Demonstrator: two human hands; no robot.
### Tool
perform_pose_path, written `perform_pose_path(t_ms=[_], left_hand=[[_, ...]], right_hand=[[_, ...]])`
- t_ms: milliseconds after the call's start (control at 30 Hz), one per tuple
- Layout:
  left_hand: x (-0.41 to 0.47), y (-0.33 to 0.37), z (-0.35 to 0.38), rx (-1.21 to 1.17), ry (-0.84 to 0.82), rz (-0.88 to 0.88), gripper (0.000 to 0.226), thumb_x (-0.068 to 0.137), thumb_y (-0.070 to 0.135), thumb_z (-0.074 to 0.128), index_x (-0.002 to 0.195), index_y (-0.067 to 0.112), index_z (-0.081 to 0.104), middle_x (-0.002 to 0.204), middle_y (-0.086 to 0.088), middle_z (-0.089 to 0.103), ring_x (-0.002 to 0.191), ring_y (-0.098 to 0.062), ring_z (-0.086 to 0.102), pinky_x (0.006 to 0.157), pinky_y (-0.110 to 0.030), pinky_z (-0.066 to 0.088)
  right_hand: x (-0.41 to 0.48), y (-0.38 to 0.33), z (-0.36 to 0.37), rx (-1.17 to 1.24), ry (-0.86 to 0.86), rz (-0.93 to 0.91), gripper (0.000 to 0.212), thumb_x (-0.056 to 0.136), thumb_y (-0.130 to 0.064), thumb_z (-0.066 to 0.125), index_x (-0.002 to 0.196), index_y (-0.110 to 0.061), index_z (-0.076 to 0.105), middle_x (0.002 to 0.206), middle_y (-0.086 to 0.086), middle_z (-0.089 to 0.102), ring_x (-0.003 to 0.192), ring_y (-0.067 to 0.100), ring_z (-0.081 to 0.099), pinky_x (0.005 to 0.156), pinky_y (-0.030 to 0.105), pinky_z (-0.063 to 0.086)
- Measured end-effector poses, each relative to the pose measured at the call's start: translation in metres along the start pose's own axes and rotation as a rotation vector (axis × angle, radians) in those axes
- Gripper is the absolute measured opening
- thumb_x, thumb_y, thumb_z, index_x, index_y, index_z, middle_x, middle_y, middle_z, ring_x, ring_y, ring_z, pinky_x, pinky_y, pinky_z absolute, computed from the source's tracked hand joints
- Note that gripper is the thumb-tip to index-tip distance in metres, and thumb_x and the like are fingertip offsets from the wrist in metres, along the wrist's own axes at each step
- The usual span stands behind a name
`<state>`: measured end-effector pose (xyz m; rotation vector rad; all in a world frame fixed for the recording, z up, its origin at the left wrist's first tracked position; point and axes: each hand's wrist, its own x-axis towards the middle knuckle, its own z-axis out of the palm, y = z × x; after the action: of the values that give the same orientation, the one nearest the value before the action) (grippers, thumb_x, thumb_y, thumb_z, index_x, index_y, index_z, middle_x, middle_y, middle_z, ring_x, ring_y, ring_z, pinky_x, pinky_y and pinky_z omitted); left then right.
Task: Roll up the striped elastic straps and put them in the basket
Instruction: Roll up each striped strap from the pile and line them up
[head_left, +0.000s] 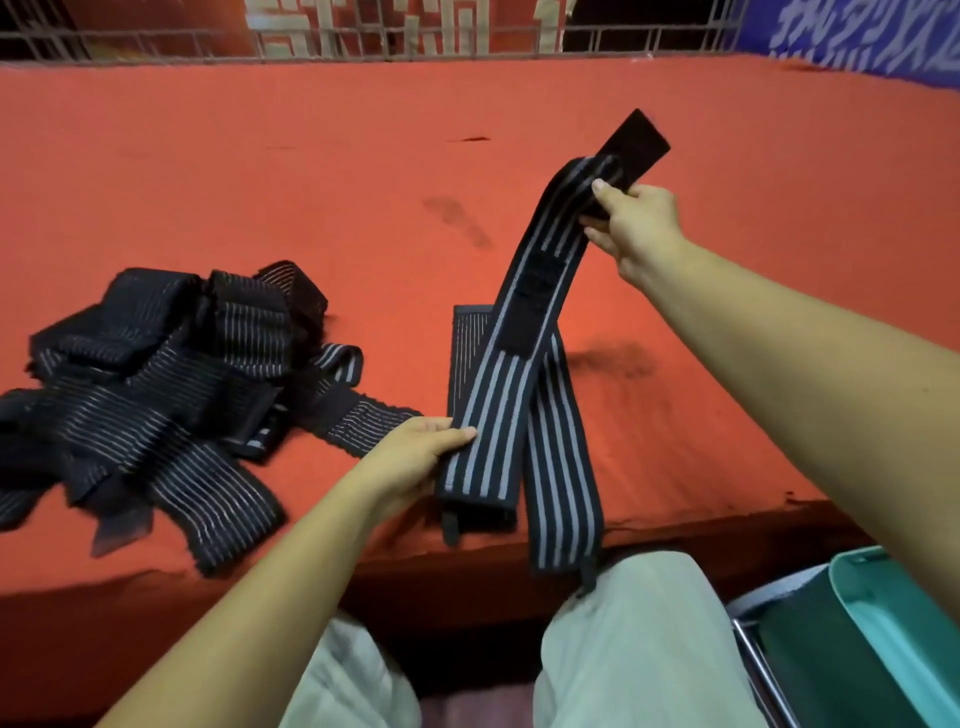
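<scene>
Pinched lower end of striped elastic strap (498, 395) with left hand (415, 457), centre frame; gripped upper end with right hand (641, 228).

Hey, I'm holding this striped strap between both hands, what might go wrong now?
The second strap beneath overhangs the table edge; the held strap may drag it off. If the left hand or right hand loses grip, it could flop onto the pile. The basket sits low, right; a loose roll might unravel.
</scene>
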<state>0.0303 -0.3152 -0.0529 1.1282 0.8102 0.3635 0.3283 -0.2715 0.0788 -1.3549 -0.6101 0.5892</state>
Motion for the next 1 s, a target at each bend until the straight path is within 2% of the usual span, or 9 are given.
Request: perform_pose_path(t_ms=[133, 300, 400, 467, 567, 733, 833, 900, 1000], left_hand=[[-0.002, -0.006, 0.017, -0.111, -0.016, -0.056, 0.021, 0.1, 0.004, 0.05, 0.11, 0.0, 0.067, 0.105, -0.017, 0.075, 0.086, -0.022, 0.074, 0.078, -0.034, 0.062], [-0.001, -0.017, 0.038, -0.299, -0.194, -0.105, 0.028, 0.098, 0.001, 0.047, 0.118, -0.003, 0.066, 0.12, -0.021, 0.069, 0.096, -0.024, 0.073, 0.089, -0.038, 0.058], [0.002, -0.032, 0.054, 0.167, -0.091, -0.061, 0.022, 0.098, 0.013, 0.059, 0.106, -0.006, 0.067, 0.093, -0.009, 0.072, 0.078, -0.012, 0.069, 0.076, -0.031, 0.06], [0.005, -0.039, 0.059, 0.502, -0.025, 0.022, 0.035, 0.094, 0.02, 0.068, 0.09, -0.014, 0.062, 0.07, -0.01, 0.06, 0.059, -0.01, 0.062, 0.064, -0.029, 0.06], [0.004, -0.04, 0.064, 0.738, 0.055, 0.115, 0.035, 0.088, 0.021, 0.076, 0.069, -0.001, 0.056, 0.058, -0.01, 0.063, 0.053, -0.017, 0.069, 0.067, -0.042, 0.063], [0.002, -0.038, 0.068, 0.956, 0.118, 0.152, 0.048, 0.081, 0.026, 0.082, 0.092, 0.017, 0.036, 0.071, -0.008, 0.07, 0.05, -0.019, 0.069, 0.052, -0.034, 0.055], [0.003, -0.035, 0.066, 1.308, 0.1, 0.24, 0.058, 0.081, 0.044, 0.078, 0.102, 0.019, 0.03, 0.084, -0.004, 0.066, 0.072, -0.023, 0.067, 0.065, -0.042, 0.056], [0.006, -0.028, 0.064, 1.54, 0.109, 0.352, 0.056, 0.08, 0.06, 0.07, 0.107, 0.022, 0.04, 0.097, 0.001, 0.06, 0.092, -0.021, 0.059, 0.076, -0.04, 0.053], [0.022, -0.019, 0.06, 1.527, 0.106, 0.564, 0.051, 0.085, 0.069, 0.056, 0.113, 0.025, 0.057, 0.103, 0.004, 0.041, 0.101, -0.017, 0.04, 0.091, -0.036, 0.042]], right_hand=[[0.005, 0.011, -0.009, -0.038, -0.002, 0.015, 0.013, 0.095, -0.026, 0.066, 0.102, -0.015, 0.066, 0.114, 0.007, 0.071, 0.1, 0.02, 0.071, 0.069, 0.023, 0.058], [0.012, 0.021, -0.022, -0.049, 0.01, 0.021, 0.038, 0.088, -0.029, 0.071, 0.119, -0.009, 0.064, 0.118, 0.008, 0.069, 0.101, 0.023, 0.071, 0.066, 0.025, 0.059], [0.013, 0.024, -0.028, -0.07, 0.011, 0.021, 0.035, 0.089, -0.028, 0.07, 0.118, -0.008, 0.064, 0.116, 0.009, 0.07, 0.097, 0.022, 0.072, 0.067, 0.025, 0.058], [0.013, 0.026, -0.03, -0.067, 0.009, 0.027, 0.039, 0.089, -0.029, 0.071, 0.121, -0.008, 0.063, 0.117, 0.009, 0.069, 0.093, 0.021, 0.074, 0.066, 0.025, 0.058], [0.008, 0.029, -0.032, -0.087, -0.008, 0.022, 0.027, 0.093, -0.026, 0.068, 0.114, -0.01, 0.065, 0.113, 0.009, 0.071, 0.088, 0.019, 0.074, 0.067, 0.024, 0.058], [-0.003, 0.031, -0.026, -0.123, -0.084, 0.002, 0.007, 0.1, -0.015, 0.058, 0.104, -0.014, 0.063, 0.106, 0.006, 0.07, 0.077, 0.015, 0.071, 0.069, 0.024, 0.058], [-0.006, 0.035, -0.02, -0.178, -0.134, -0.011, 0.01, 0.102, -0.008, 0.052, 0.098, -0.014, 0.06, 0.099, 0.005, 0.067, 0.072, 0.014, 0.068, 0.065, 0.023, 0.056], [-0.006, 0.039, -0.016, -0.226, -0.176, -0.029, 0.017, 0.101, -0.007, 0.052, 0.09, -0.016, 0.06, 0.096, 0.005, 0.067, 0.069, 0.013, 0.067, 0.062, 0.022, 0.054], [-0.003, 0.048, -0.007, -0.291, -0.228, -0.044, 0.015, 0.101, -0.006, 0.053, 0.093, -0.013, 0.063, 0.094, 0.006, 0.068, 0.069, 0.014, 0.066, 0.062, 0.024, 0.052]])
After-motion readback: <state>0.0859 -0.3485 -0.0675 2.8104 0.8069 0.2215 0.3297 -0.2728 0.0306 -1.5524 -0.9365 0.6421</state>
